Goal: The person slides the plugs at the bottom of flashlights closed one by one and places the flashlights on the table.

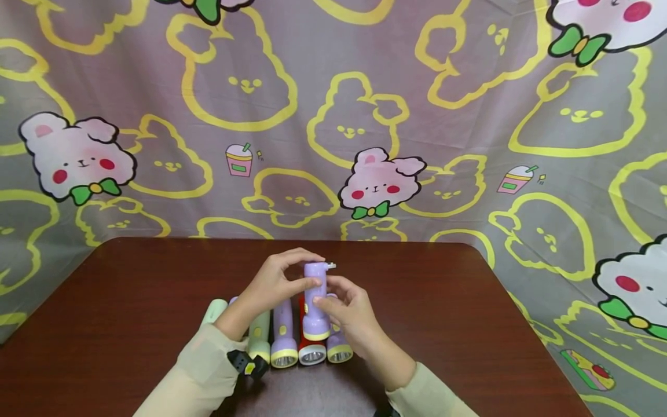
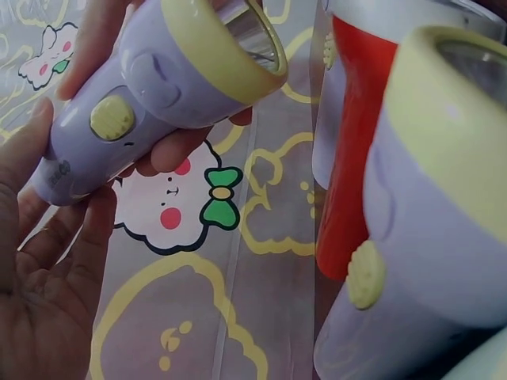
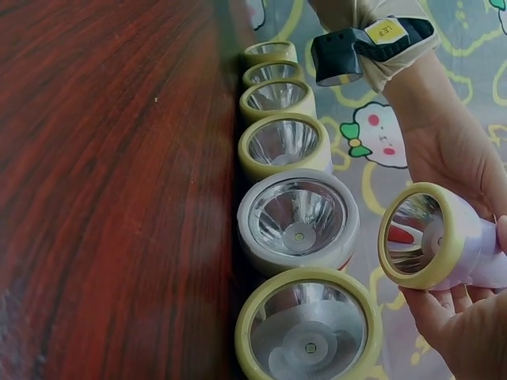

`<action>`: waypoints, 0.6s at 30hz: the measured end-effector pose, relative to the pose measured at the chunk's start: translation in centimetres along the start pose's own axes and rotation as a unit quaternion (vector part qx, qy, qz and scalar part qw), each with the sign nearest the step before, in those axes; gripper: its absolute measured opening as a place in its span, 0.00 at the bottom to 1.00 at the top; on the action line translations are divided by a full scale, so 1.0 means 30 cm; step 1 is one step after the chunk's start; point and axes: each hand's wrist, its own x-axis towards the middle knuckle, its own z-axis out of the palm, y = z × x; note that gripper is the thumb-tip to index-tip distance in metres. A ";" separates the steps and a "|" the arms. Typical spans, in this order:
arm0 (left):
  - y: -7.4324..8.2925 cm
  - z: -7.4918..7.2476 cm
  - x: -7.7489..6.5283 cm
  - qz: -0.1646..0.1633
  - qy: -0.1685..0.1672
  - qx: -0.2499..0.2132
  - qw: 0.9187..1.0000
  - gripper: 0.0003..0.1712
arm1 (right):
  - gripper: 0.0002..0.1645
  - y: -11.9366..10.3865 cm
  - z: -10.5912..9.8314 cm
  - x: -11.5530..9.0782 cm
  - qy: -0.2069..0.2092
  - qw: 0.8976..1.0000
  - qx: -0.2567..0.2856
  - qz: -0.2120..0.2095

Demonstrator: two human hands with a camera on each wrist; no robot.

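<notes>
Both hands hold a lilac flashlight (image 1: 315,295) with a yellow head ring and yellow switch, raised above the table. My left hand (image 1: 278,281) pinches its tail end between thumb and fingers. A small pale plug-like piece (image 1: 331,266) juts out sideways at that end. My right hand (image 1: 356,308) grips the barrel from the right, thumb across its front. In the left wrist view its yellow switch (image 2: 112,118) shows, and in the right wrist view its lens (image 3: 413,235) points toward the table's near side.
Behind the held one lies a row of flashlights, lenses toward me: pale green (image 1: 259,339), lilac (image 1: 283,327), red with a white ring (image 1: 311,353), and lilac (image 1: 340,351). Another green one (image 1: 213,311) is partly behind my left arm. A patterned curtain (image 1: 365,127) hangs behind the brown table (image 1: 443,324).
</notes>
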 end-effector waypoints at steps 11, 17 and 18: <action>0.002 -0.001 -0.006 0.002 0.011 -0.006 1.000 0.20 | 0.31 0.000 0.002 -0.004 0.000 1.000 -0.005 -0.008; 0.006 -0.005 -0.014 -0.008 0.014 -0.012 1.000 0.21 | 0.30 0.006 0.007 -0.006 0.000 1.000 -0.005 -0.011; 0.007 -0.006 -0.014 -0.009 0.013 -0.015 1.000 0.21 | 0.30 0.006 0.008 -0.006 0.001 1.000 -0.007 -0.013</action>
